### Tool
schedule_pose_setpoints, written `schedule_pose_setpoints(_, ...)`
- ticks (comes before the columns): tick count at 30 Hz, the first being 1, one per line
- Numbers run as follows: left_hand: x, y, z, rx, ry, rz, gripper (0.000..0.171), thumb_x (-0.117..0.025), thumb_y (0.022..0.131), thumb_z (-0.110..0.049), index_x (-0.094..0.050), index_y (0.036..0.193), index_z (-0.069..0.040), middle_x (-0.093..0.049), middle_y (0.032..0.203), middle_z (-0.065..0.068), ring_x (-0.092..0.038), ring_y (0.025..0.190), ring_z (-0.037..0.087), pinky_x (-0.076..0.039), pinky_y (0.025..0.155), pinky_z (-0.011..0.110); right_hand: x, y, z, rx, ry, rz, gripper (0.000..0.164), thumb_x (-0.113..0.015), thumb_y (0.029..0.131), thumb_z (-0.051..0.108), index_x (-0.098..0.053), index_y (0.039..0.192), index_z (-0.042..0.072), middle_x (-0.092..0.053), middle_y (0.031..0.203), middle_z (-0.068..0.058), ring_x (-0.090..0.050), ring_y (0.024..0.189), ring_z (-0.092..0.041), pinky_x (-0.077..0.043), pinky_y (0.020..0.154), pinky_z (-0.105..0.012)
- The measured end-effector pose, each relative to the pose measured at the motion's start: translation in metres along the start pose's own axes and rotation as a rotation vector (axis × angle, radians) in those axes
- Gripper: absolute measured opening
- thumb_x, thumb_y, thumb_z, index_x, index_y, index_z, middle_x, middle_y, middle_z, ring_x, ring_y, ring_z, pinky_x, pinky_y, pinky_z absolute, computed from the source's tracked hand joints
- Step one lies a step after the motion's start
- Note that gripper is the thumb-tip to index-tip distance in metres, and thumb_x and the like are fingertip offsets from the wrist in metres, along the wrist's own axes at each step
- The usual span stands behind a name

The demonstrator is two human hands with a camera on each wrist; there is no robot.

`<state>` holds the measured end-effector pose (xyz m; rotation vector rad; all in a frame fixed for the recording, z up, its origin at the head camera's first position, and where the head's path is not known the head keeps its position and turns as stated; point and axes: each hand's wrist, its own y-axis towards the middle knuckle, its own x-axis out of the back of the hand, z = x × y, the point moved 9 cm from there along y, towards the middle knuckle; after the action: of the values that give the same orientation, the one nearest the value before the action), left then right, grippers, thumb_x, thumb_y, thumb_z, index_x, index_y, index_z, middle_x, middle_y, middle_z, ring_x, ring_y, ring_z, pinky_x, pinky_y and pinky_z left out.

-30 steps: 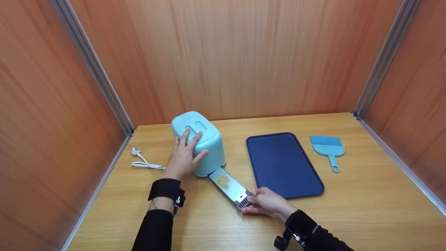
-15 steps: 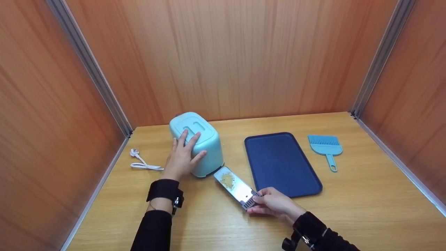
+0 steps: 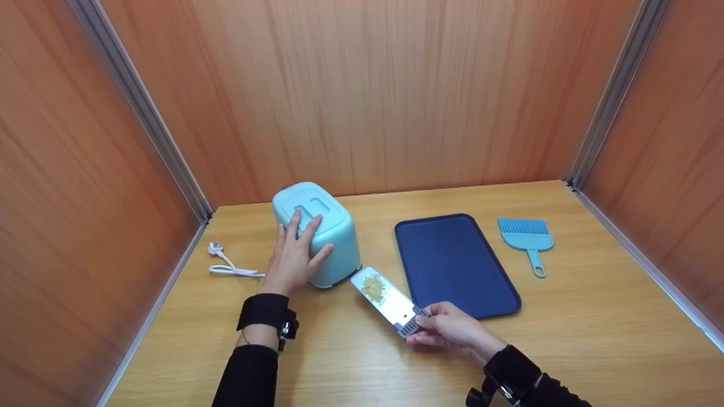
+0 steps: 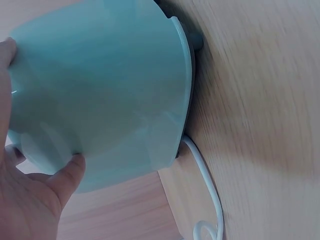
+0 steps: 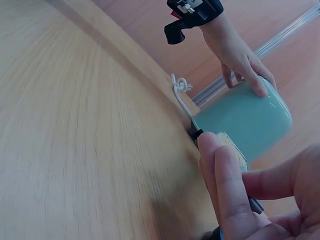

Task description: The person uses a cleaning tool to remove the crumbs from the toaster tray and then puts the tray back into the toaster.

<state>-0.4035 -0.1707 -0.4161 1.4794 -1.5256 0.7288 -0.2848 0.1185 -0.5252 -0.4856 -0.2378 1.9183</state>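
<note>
A light-blue toaster (image 3: 339,249) stands at the left, its two slots facing up. My left hand (image 3: 291,263) rests on it with spread fingers over the top, and the thumb touches its side in the left wrist view. My right hand (image 3: 452,328) pinches the slotted end of a metal crumb tray (image 3: 396,305), thumb above and fingers below. Yellowish crumbs (image 3: 374,289) lie near the tray's far end, which is just apart from the toaster. In the right wrist view, fingers (image 5: 230,185) hide most of the crumb tray.
A dark blue serving tray (image 3: 455,263) lies on the wooden table right of the toaster. Beyond it is a blue brush (image 3: 527,240). The white power cord (image 3: 235,270) with its plug lies left of the toaster. Wooden panels (image 3: 362,96) enclose the back and sides.
My right hand has drawn the crumb tray away from the toaster's base, towards the right, and the crumbs stay on it. The left hand keeps its place on the toaster.
</note>
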Motion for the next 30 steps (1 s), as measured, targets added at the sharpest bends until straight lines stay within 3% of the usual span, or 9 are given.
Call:
schedule_pose_setpoints(8, 0.001, -0.01, -0.003, 0.011, 0.012, -0.043, 0.077, -0.057, 0.105, -0.064, -0.024, 0.17, -0.04, 0.007, 0.183, 0.007, -0.003, 0.165, 0.055, -0.028, 0.117, 0.084, 0.01, -0.004, 0.007, 0.012, -0.01, -0.025, 0.022, -0.05, 0.109, 0.0, -0.051, 0.125, -0.016, -0.069, 0.113, -0.022, -0.08, 0.088, -0.017, -0.064, 0.085, -0.023)
schedule_pose_setpoints(16, 0.006, -0.027, -0.014, -0.017, 0.046, -0.132, 0.074, -0.065, 0.105, -0.053, -0.035, 0.168, -0.028, -0.008, 0.181, 0.018, -0.013, 0.166, 0.049, -0.024, 0.123, 0.081, 0.016, -0.005, 0.01, 0.006, -0.005, -0.064, 0.024, -0.051, 0.11, 0.001, -0.049, 0.128, -0.015, -0.069, 0.114, -0.022, -0.08, 0.09, -0.018, -0.064, 0.084, -0.022)
schedule_pose_setpoints(19, 0.012, -0.038, -0.026, -0.05, 0.057, -0.216, 0.069, -0.067, 0.104, -0.05, -0.044, 0.162, -0.021, -0.024, 0.175, 0.022, -0.029, 0.161, 0.048, -0.031, 0.122, 0.078, 0.018, -0.005, 0.013, 0.009, -0.002, -0.068, 0.027, -0.05, 0.112, 0.002, -0.048, 0.131, -0.015, -0.069, 0.116, -0.022, -0.08, 0.091, -0.018, -0.064, 0.084, -0.021)
schedule_pose_setpoints(23, 0.018, -0.054, -0.048, -0.111, 0.059, -0.347, 0.056, -0.073, 0.102, -0.044, -0.06, 0.145, -0.01, -0.047, 0.157, 0.025, -0.051, 0.141, 0.046, -0.046, 0.115, 0.067, 0.023, -0.005, 0.018, 0.03, 0.003, -0.076, 0.032, -0.048, 0.113, 0.004, -0.045, 0.137, -0.017, -0.069, 0.118, -0.023, -0.08, 0.092, -0.017, -0.063, 0.083, -0.019)
schedule_pose_setpoints(30, 0.019, -0.07, -0.08, -0.189, 0.043, -0.455, 0.039, -0.078, 0.099, -0.032, -0.068, 0.126, -0.005, -0.062, 0.135, 0.021, -0.061, 0.122, 0.038, -0.057, 0.104, 0.054, 0.028, -0.004, 0.025, 0.044, 0.04, -0.11, 0.034, -0.046, 0.113, 0.004, -0.045, 0.139, -0.019, -0.066, 0.122, -0.026, -0.08, 0.095, -0.018, -0.063, 0.088, -0.021)
